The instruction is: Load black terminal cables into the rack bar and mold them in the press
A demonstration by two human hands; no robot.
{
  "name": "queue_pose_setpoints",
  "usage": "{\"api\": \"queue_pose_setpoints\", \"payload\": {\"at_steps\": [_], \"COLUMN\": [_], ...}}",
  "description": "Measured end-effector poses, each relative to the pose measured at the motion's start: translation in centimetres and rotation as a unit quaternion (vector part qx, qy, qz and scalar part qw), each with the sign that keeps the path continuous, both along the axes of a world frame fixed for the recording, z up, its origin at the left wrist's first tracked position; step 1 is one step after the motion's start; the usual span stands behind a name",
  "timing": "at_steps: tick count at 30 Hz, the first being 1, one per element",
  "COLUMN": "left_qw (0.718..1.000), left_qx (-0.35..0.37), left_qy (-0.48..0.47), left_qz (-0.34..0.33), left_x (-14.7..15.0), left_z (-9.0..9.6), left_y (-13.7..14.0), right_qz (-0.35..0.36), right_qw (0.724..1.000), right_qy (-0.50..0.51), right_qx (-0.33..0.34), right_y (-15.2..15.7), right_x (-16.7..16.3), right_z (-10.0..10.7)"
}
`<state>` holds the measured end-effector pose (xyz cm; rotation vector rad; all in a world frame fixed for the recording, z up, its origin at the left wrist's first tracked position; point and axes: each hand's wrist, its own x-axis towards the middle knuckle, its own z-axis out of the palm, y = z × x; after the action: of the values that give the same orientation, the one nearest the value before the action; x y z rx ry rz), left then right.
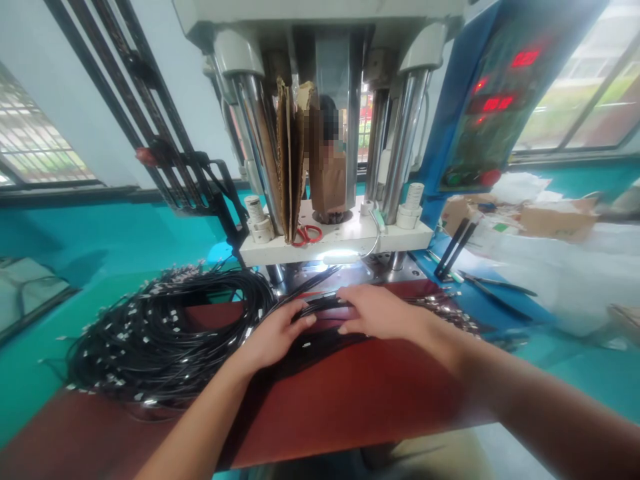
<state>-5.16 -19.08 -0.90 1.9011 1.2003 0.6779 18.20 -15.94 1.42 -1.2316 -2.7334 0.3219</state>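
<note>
Black cables (325, 305) run side by side across the front of the press, above the red-brown board. My left hand (274, 331) is closed on them from the left, thumb and fingertips together. From the right, my right hand (373, 312) grips the same cables, fingers bent over them. Left of my left hand lies a big coil of black cables (165, 340) with small white tags and metal ends. More cable ends (447, 310) fan out past my right wrist. Parts of the cables under my palms are hidden.
The press's pale plate (340, 243) stands just behind my hands, with a lit lamp (340, 257) at its front edge. Red-handled scissors (307, 235) and cardboard (289, 167) rest on it. A blue control box (493, 107) and black tweezers (497, 293) are at right. A person sits behind.
</note>
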Motion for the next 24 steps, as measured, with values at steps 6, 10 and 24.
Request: {"api": "queue_pose_setpoints", "payload": {"at_steps": [6, 10, 24], "left_qw": [0.992, 0.992, 0.958], "left_qx": [-0.077, -0.08, -0.156], "left_qy": [-0.103, -0.099, 0.029], "left_qz": [0.018, 0.018, -0.239], "left_x": [-0.8, -0.7, 1.9], "left_z": [-0.2, -0.3, 6.0], "left_y": [0.3, 0.5, -1.3], "right_qz": [-0.073, -0.1, 0.105], "right_qw": [0.981, 0.961, 0.933], "right_qy": [-0.107, -0.144, -0.199], "right_qx": [0.144, 0.216, 0.28], "right_y": [-0.2, 1.2, -2.6], "right_x": [3.2, 8.1, 9.6], "right_z": [-0.7, 1.1, 11.3]}}
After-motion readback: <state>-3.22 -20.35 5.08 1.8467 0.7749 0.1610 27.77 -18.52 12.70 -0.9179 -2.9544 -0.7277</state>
